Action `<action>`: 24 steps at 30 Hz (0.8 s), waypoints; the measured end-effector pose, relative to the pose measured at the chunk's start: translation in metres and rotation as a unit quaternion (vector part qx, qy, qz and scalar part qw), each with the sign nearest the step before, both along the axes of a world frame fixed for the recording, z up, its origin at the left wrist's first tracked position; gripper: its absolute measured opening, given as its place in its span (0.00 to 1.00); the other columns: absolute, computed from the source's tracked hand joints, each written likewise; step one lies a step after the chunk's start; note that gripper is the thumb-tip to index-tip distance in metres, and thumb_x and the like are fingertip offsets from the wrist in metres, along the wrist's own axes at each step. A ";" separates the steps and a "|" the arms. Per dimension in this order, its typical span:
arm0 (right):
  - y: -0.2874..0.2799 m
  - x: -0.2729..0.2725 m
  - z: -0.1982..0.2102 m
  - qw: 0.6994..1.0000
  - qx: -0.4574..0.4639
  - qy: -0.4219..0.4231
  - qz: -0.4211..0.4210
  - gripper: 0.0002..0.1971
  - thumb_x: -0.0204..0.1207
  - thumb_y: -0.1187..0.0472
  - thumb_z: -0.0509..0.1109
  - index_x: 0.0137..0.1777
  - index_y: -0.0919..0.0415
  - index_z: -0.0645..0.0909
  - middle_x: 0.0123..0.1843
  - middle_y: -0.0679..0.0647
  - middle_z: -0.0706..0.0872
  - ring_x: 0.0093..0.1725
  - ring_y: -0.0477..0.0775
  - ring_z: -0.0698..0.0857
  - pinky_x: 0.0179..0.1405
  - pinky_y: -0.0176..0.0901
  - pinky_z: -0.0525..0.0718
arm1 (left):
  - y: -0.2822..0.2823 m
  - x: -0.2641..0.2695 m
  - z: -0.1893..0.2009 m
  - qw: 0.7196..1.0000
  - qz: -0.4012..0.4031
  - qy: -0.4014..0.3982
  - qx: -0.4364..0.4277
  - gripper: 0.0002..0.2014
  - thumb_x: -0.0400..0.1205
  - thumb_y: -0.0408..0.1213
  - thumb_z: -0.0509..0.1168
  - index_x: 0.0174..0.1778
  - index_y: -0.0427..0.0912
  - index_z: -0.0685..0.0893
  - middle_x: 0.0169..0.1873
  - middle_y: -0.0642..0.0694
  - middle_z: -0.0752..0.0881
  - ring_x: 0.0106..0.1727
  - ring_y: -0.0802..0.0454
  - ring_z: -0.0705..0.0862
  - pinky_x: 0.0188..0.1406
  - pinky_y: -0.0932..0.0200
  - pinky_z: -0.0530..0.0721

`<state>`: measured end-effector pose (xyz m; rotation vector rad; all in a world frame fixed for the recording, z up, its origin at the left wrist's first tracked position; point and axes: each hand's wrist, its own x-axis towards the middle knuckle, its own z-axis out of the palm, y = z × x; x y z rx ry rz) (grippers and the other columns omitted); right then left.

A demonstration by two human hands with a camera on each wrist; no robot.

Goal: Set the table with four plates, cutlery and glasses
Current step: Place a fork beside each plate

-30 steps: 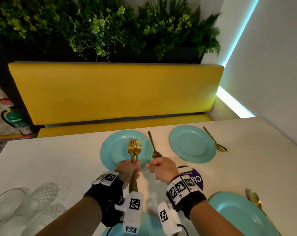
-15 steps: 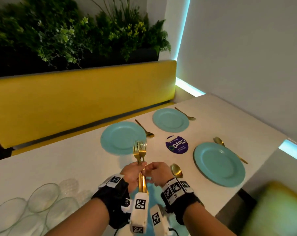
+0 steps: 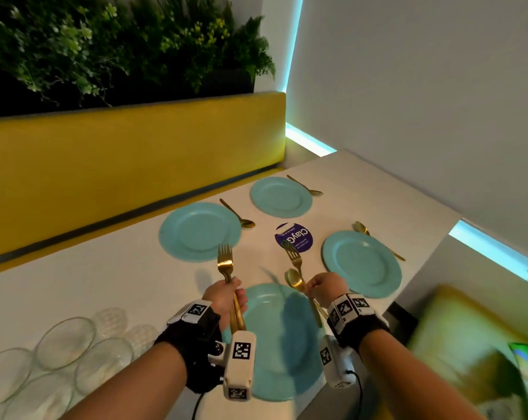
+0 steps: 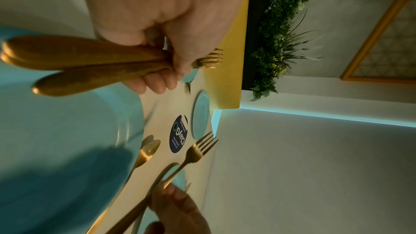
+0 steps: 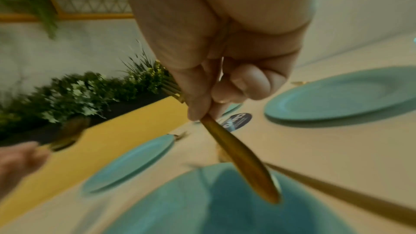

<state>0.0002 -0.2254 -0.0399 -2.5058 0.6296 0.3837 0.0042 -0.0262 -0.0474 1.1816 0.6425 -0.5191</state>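
My left hand (image 3: 227,295) grips a bunch of gold forks (image 3: 225,262) by their handles (image 4: 90,63), tines up, over the left edge of the near teal plate (image 3: 274,359). To the right, my right hand (image 3: 317,287) pinches a single gold fork (image 3: 295,258) by its handle (image 5: 241,157), above the table beside that plate. Just under it a gold spoon (image 3: 293,278) lies at the plate's right. Three more teal plates lie at the right (image 3: 361,263), far left (image 3: 199,231) and far right (image 3: 280,197), each with a gold spoon (image 3: 241,219) beside it.
Several clear glass pieces (image 3: 62,344) stand at the table's near left. A round purple sticker (image 3: 293,237) marks the middle of the table. A yellow bench back (image 3: 135,153) runs along the far side. A white wall (image 3: 408,116) closes the right.
Both hands were together on the bunch of forks. My right hand has now drawn one fork away to the right, and the view has swung right and down.
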 end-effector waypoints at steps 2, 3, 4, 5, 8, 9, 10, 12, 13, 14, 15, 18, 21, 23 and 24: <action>-0.021 0.004 -0.006 0.999 -0.040 0.016 0.007 0.07 0.75 0.62 0.69 0.47 0.57 0.89 0.55 0.55 0.89 0.55 0.55 0.86 0.61 0.45 0.84 | -0.002 0.006 -0.002 1.000 0.004 0.000 0.014 0.13 0.87 0.33 0.55 0.35 0.39 0.73 0.27 0.43 0.72 0.27 0.50 0.70 0.30 0.58 0.72; -0.031 0.006 -0.009 0.998 -0.055 0.024 0.009 0.08 0.76 0.62 0.69 0.51 0.58 0.89 0.57 0.55 0.89 0.57 0.55 0.85 0.63 0.44 0.83 | -0.003 0.008 -0.003 1.000 0.008 0.000 0.021 0.13 0.87 0.34 0.55 0.36 0.38 0.74 0.27 0.42 0.73 0.27 0.50 0.71 0.30 0.57 0.73; -0.040 0.008 -0.013 0.997 -0.065 0.030 0.007 0.10 0.76 0.62 0.69 0.54 0.59 0.88 0.58 0.55 0.88 0.59 0.55 0.85 0.63 0.43 0.82 | -0.004 0.011 -0.005 1.000 0.011 0.005 0.023 0.13 0.87 0.34 0.56 0.36 0.38 0.74 0.28 0.42 0.74 0.27 0.50 0.72 0.31 0.57 0.74; -0.048 0.010 -0.016 0.997 -0.073 0.037 0.004 0.11 0.77 0.61 0.68 0.56 0.59 0.88 0.58 0.55 0.88 0.59 0.55 0.85 0.64 0.42 0.82 | -0.006 0.014 -0.005 1.000 0.015 0.010 0.023 0.12 0.86 0.34 0.57 0.36 0.38 0.75 0.28 0.43 0.75 0.28 0.50 0.73 0.31 0.57 0.75; -0.067 0.017 -0.029 0.994 -0.095 0.059 0.003 0.12 0.78 0.59 0.68 0.57 0.61 0.87 0.58 0.56 0.87 0.59 0.55 0.85 0.63 0.43 0.83 | -0.011 0.024 -0.008 0.999 0.027 0.021 0.021 0.12 0.86 0.35 0.57 0.37 0.38 0.75 0.29 0.43 0.76 0.28 0.51 0.74 0.31 0.57 0.76; -0.071 0.019 -0.034 0.993 -0.096 0.065 0.003 0.11 0.77 0.59 0.69 0.57 0.61 0.87 0.58 0.56 0.88 0.58 0.55 0.85 0.62 0.42 0.83 | -0.013 0.026 -0.009 0.999 0.028 0.024 0.023 0.12 0.86 0.35 0.57 0.37 0.38 0.76 0.29 0.43 0.76 0.28 0.51 0.74 0.31 0.58 0.77; -0.075 0.021 -0.039 0.993 -0.097 0.070 0.007 0.11 0.77 0.59 0.69 0.56 0.61 0.87 0.57 0.56 0.88 0.58 0.55 0.85 0.61 0.42 0.83 | -0.015 0.029 -0.010 0.999 0.029 0.025 0.026 0.12 0.86 0.35 0.57 0.37 0.38 0.76 0.29 0.43 0.76 0.28 0.51 0.74 0.31 0.58 0.77; -0.082 0.027 -0.047 0.992 -0.093 0.079 0.011 0.11 0.77 0.59 0.69 0.56 0.62 0.87 0.57 0.56 0.88 0.58 0.55 0.85 0.61 0.42 0.83 | -0.020 0.035 -0.010 0.999 0.032 0.025 0.034 0.12 0.86 0.34 0.57 0.37 0.38 0.75 0.29 0.43 0.76 0.28 0.51 0.74 0.31 0.58 0.75; -0.084 0.029 -0.050 0.993 -0.089 0.080 0.010 0.12 0.77 0.58 0.69 0.56 0.62 0.87 0.57 0.56 0.88 0.57 0.55 0.85 0.60 0.41 0.84 | -0.023 0.038 -0.010 0.998 0.034 0.024 0.036 0.12 0.86 0.34 0.57 0.37 0.38 0.75 0.29 0.43 0.76 0.28 0.51 0.73 0.30 0.58 0.75; -0.085 0.031 -0.052 0.993 -0.084 0.079 0.006 0.12 0.77 0.57 0.69 0.56 0.62 0.87 0.56 0.56 0.88 0.57 0.55 0.86 0.59 0.41 0.84 | -0.026 0.042 -0.011 0.998 0.036 0.023 0.039 0.12 0.86 0.33 0.57 0.36 0.38 0.74 0.29 0.43 0.76 0.28 0.51 0.73 0.30 0.58 0.74; -0.087 0.033 -0.054 0.993 -0.083 0.078 0.004 0.12 0.78 0.56 0.69 0.56 0.62 0.86 0.56 0.56 0.88 0.56 0.55 0.86 0.59 0.41 0.84 | -0.028 0.046 -0.011 0.998 0.037 0.023 0.042 0.12 0.86 0.33 0.57 0.36 0.39 0.74 0.28 0.43 0.75 0.27 0.51 0.73 0.29 0.58 0.74; -0.093 0.039 -0.062 0.995 -0.077 0.069 0.000 0.14 0.80 0.54 0.66 0.55 0.62 0.86 0.55 0.57 0.88 0.52 0.54 0.85 0.59 0.43 0.85 | -0.037 0.056 -0.013 0.998 0.034 0.023 0.053 0.11 0.86 0.33 0.57 0.37 0.39 0.74 0.28 0.44 0.76 0.27 0.51 0.73 0.29 0.59 0.74; -0.098 0.041 -0.068 0.995 -0.073 0.067 -0.010 0.13 0.80 0.54 0.65 0.54 0.62 0.87 0.53 0.57 0.89 0.48 0.53 0.84 0.56 0.43 0.84 | -0.045 0.064 -0.014 0.998 0.027 0.021 0.055 0.11 0.86 0.33 0.57 0.38 0.39 0.75 0.27 0.44 0.75 0.27 0.52 0.72 0.29 0.59 0.74; -0.101 0.041 -0.072 0.995 -0.072 0.064 -0.011 0.13 0.80 0.55 0.65 0.53 0.61 0.87 0.52 0.56 0.88 0.49 0.54 0.85 0.54 0.43 0.84 | -0.050 0.067 -0.015 0.998 0.023 0.022 0.054 0.11 0.86 0.33 0.56 0.37 0.40 0.74 0.28 0.44 0.75 0.27 0.51 0.72 0.29 0.58 0.74; -0.101 0.041 -0.073 0.996 -0.066 0.064 -0.013 0.12 0.80 0.55 0.65 0.52 0.60 0.87 0.51 0.55 0.88 0.49 0.54 0.85 0.54 0.42 0.83 | -0.053 0.069 -0.015 0.998 0.023 0.023 0.055 0.11 0.86 0.33 0.57 0.36 0.40 0.74 0.28 0.44 0.76 0.27 0.51 0.73 0.29 0.58 0.74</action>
